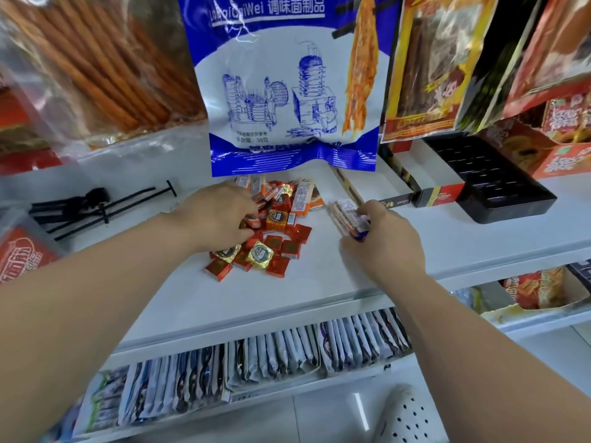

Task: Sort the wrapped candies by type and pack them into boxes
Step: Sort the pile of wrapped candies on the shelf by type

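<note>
A pile of wrapped candies (281, 238) lies on the white shelf (256, 302): red squares, gold foil rounds and orange-white flat packets. My left hand (220, 215) reaches into the pile's left side, its fingers curled round small red pieces. To the right of the pile, my right hand (387, 241) grips a stack of flat white-orange candy packets (343, 214) standing on edge on the shelf. An open black-and-red box (425, 195) and a black plastic insert tray (499, 187) sit at the back right.
Hanging snack bags, among them a blue-white one (287, 84), dangle close above the pile. Black hooks (96, 206) lie at the left. A lower shelf holds rows of sachets (287, 353). Boxed snacks stand at the far right.
</note>
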A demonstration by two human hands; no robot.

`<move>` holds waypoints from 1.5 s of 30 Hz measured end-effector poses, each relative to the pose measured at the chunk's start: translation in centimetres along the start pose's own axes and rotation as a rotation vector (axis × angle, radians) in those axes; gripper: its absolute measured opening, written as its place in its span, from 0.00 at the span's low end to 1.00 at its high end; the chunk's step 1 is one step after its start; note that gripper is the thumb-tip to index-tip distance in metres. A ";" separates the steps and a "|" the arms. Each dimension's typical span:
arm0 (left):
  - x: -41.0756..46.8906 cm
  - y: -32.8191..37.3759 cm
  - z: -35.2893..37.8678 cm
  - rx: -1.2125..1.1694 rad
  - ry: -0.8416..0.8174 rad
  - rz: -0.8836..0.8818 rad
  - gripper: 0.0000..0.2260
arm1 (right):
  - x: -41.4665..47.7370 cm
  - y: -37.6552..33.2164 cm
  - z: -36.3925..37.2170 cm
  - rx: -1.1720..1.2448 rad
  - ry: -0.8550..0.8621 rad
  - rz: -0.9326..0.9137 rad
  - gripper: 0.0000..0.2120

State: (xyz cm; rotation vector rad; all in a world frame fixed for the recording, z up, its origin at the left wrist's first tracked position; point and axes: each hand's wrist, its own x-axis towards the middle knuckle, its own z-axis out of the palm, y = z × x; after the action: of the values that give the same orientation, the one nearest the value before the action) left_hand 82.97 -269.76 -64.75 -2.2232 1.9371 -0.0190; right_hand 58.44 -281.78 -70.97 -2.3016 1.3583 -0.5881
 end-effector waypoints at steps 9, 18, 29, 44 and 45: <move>-1.8 -1.0 1.5 0.138 0.390 -0.023 0.03 | -0.2 0.8 -0.1 0.024 0.010 -0.041 0.20; -3.3 8.7 0.5 -0.139 0.536 0.147 0.13 | -0.4 2.0 -1.4 0.057 0.084 0.023 0.19; 1.1 11.7 3.8 -0.219 0.409 0.119 0.12 | 0.1 1.8 -3.1 0.029 0.085 -0.075 0.30; -9.2 2.7 6.3 -0.312 0.253 -0.286 0.46 | -1.2 -8.6 2.9 0.033 -0.447 -0.306 0.50; -9.4 2.4 6.5 -0.360 0.244 -0.304 0.47 | -1.7 -9.0 3.5 0.021 -0.460 -0.303 0.51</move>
State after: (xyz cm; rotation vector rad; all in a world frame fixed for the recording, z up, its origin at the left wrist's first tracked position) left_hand 80.15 -259.89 -70.42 -2.8581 1.8103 0.0176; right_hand 66.04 -275.80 -69.25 -2.4418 0.7953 -0.1353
